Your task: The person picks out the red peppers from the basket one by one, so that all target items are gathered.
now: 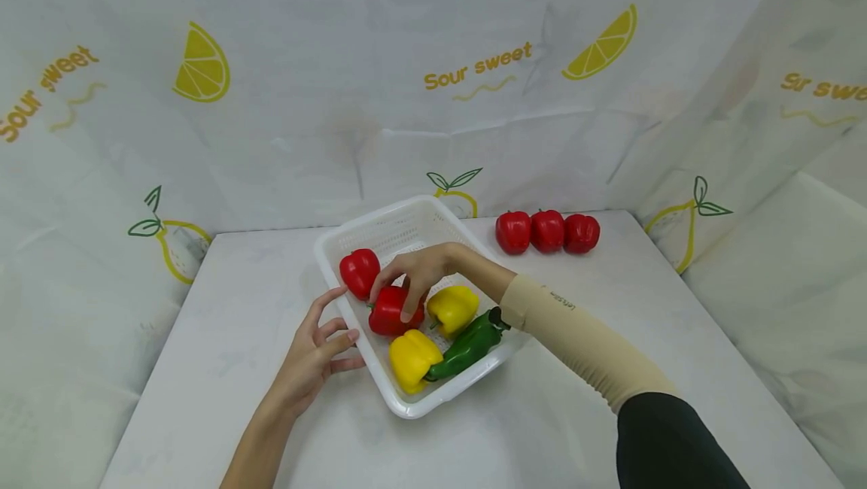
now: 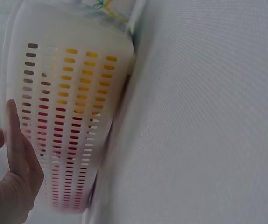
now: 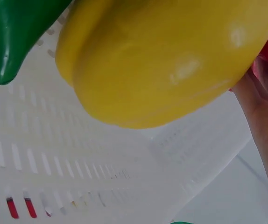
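A white perforated basket [image 1: 393,396] stands on the table, slanted in the head view. My right hand [image 1: 421,272] reaches into it from the right and grips a red bell pepper [image 1: 391,314], fingers on one side and thumb on the other. Beyond that lies another red bell pepper [image 1: 360,272]. Two yellow bell peppers, one nearer [image 1: 412,359] and one farther right [image 1: 455,307], and a long green pepper [image 1: 467,346] share the basket. At the left rim, my left hand [image 1: 313,353] touches the basket with spread, fairly straight fingers; the left wrist view shows a finger [image 2: 15,140] along the outer wall.
Three red bell peppers, left [image 1: 512,232], middle [image 1: 547,231] and right [image 1: 582,233], stand in a row at the table's back edge. Behind the white table [image 1: 576,429] hangs a pale sheet [image 1: 305,98] printed with lemons and words.
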The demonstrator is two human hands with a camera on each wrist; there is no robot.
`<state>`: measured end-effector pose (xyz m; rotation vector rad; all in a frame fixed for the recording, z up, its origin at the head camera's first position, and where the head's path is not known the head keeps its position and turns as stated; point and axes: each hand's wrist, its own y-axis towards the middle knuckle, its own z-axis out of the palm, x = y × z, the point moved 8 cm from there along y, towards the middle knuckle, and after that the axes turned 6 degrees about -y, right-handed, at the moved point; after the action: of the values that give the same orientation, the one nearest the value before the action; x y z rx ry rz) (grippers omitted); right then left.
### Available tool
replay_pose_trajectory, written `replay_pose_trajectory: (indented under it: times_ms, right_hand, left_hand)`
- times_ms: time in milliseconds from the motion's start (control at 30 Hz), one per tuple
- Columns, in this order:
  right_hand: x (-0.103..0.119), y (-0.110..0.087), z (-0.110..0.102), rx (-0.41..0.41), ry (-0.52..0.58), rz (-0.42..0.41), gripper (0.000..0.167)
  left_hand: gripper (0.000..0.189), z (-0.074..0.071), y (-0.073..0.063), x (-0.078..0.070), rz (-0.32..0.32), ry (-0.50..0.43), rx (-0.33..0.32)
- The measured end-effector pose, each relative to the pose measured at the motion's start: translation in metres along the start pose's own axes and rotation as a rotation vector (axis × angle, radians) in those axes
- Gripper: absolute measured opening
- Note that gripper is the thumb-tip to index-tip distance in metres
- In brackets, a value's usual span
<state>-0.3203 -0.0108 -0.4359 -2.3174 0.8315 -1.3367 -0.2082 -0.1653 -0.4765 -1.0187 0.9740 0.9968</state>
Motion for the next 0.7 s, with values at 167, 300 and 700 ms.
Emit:
replay_pose_trajectory:
  times_ms: [167,300,700]
  right_hand:
    - [0.002,-0.006,-0.007,-0.028,-0.002,-0.024,0.065]
    - [0.003,-0.012,-0.014,-0.063,-0.010,-0.062,0.065]
    - [0.007,-0.039,-0.028,-0.119,0.007,-0.165,0.069]
  left_hand:
    - [0.081,0.001,0.001,0.001,-0.001,-0.002,0.006]
    - [0.081,0.001,0.000,0.000,0.001,-0.001,0.003]
    - [0.083,0.001,0.000,0.000,0.015,-0.007,0.020]
